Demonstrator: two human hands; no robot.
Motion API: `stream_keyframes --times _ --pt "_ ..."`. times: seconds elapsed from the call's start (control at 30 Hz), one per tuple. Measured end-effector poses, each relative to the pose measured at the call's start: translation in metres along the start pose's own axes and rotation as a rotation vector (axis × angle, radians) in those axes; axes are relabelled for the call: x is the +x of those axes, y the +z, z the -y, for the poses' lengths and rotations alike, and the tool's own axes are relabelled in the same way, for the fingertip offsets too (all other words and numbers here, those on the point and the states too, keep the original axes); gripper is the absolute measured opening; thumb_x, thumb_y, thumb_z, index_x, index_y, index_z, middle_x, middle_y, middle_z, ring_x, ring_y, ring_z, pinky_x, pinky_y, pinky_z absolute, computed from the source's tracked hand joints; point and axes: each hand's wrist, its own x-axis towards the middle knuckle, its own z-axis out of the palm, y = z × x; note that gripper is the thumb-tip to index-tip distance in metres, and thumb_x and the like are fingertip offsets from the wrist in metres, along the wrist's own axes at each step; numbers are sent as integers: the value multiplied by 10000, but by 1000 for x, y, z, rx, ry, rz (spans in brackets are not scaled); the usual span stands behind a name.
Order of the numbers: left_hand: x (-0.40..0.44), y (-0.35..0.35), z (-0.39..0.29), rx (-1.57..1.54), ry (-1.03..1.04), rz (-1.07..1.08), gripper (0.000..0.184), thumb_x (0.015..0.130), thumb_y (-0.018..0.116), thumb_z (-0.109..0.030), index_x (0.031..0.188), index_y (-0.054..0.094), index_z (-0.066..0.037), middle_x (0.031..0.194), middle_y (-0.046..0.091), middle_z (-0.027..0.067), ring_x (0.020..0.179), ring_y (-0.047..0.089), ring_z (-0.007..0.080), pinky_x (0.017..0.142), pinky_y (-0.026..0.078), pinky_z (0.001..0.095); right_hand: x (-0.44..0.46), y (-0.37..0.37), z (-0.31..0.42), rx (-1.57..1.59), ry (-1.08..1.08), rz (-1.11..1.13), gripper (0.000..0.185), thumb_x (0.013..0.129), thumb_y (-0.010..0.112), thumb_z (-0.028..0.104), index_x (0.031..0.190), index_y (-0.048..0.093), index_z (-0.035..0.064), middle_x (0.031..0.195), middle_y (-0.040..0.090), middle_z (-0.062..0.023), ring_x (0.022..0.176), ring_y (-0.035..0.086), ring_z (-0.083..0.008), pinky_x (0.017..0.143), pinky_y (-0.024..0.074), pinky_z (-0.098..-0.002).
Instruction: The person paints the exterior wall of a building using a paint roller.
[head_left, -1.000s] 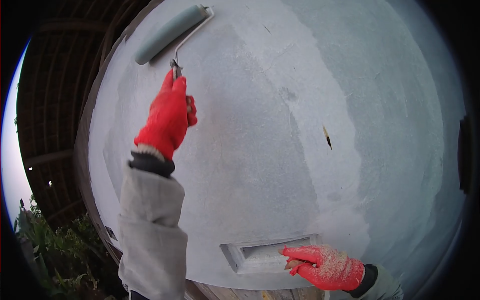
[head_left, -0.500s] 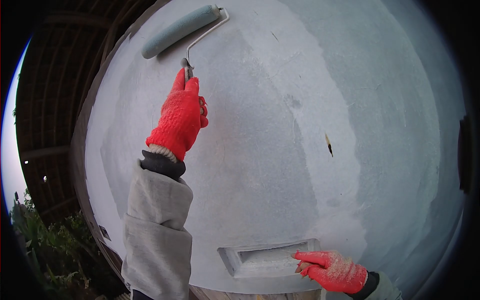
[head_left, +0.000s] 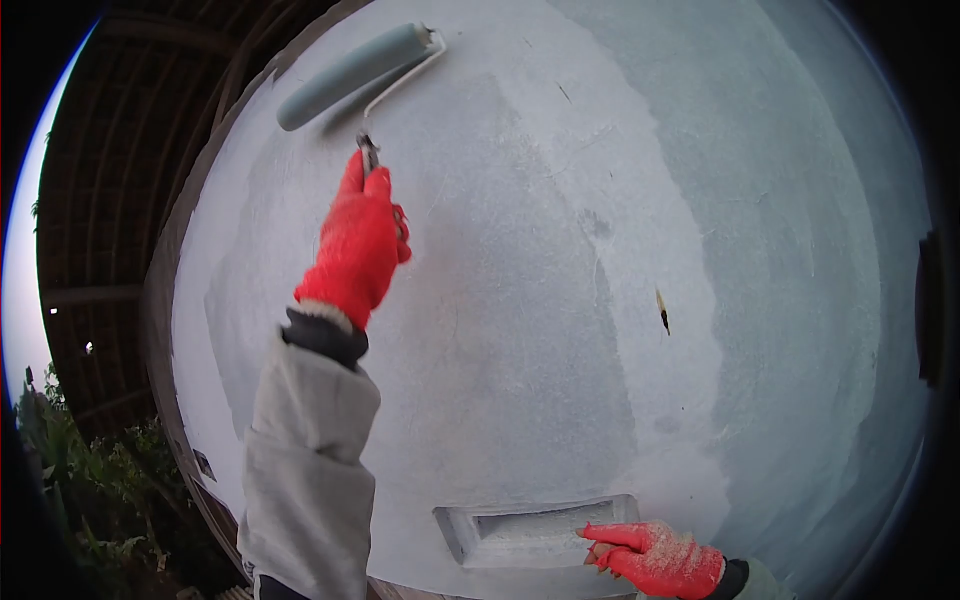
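Note:
My left hand, in a red glove with bare fingertips, is closed round the handle of a paint roller at the upper left. The roller's grey-blue sleeve slants up to the right over the pale wall, with a shadow beneath it. My right hand, in a dusty red glove, is at the lower right by the right end of a rectangular recess. Its fingers point left, partly spread and bent, with nothing seen between them.
Wet-looking darker bands run down the wall. A small dark slit marks its right half. A dark roof with beams is at the left, with green plants below. Wooden boards show under the wall's bottom edge.
The roller and my left hand first moved right, then slightly down and left. The shadow beside the sleeve has widened. My right hand sits lower in view, as does the recess.

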Motion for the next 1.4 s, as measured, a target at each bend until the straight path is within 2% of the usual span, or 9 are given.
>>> stream_keyframes --times 0.07,0.23,0.37,0.5,0.6,0.9,1.0,1.07,1.4 --pt "35 -5 -5 -29 18 -22 479 1013 478 -261 1476 361 -216 698 438 -4 568 411 86 484 384 231 -1 0 -5 12 -20 -22 374 961 540 192 1308 576 57 943 685 -67 772 618 -120 721 513 -269" --pt "72 -20 -12 -229 -80 -1 450 1015 471 -273 1456 382 -252 685 430 -10 558 403 82 477 365 223 -6 -10 3 22 92 -83 360 955 532 172 1293 592 63 937 680 -67 774 612 -125 725 512 -270" --pt "37 -31 21 105 -56 -79 446 1023 451 -296 1462 373 -262 677 419 -17 549 381 77 467 349 233 -20 -11 -19 157 75 -99 367 948 532 175 1291 595 62 926 676 -53 758 599 -117 714 505 -262" --pt "66 -27 14 6 -3 -66 452 1023 450 -290 1464 369 -236 687 413 -10 557 379 77 479 360 236 -17 -4 -12 190 231 -85 373 946 530 176 1294 594 61 922 676 -50 756 595 -114 710 502 -260" --pt "73 -26 10 -148 -42 42 459 1025 445 -306 1467 359 -214 683 416 -11 557 398 83 490 386 241 -16 0 -17 128 166 -83 372 952 525 186 1296 594 63 925 677 -54 760 595 -114 707 502 -262" --pt "7 -75 16 121 -90 -50 492 1022 466 -310 1487 350 -198 697 424 -13 544 370 74 458 367 228 -18 21 -46 9 65 5 373 957 514 180 1304 590 65 914 680 -45 756 598 -109 709 500 -252" --pt "36 -74 2 42 -9 -71 485 1011 492 -305 1471 378 -200 701 422 -10 566 382 74 480 382 221 -17 29 -49 -90 -223 -34 374 966 508 188 1312 584 66 915 679 -41 751 592 -100 705 496 -245" --pt "55 -76 -8 -43 -70 -36 482 1008 500 -310 1465 385 -211 705 424 -9 566 380 71 480 375 215 -18 33 -35 83 42 12 376 968 506 189 1316 582 69 904 679 -35 747 588 -94 702 495 -241" --pt "8 -97 38 144 -155 -40 481 1024 467 -328 1484 358 -245 628 392 -19 505 340 86 439 339 252 -28 47 -40 135 48 -50 379 967 521 220 1300 591 52 885 679 -32 735 589 -93 682 493 -247"
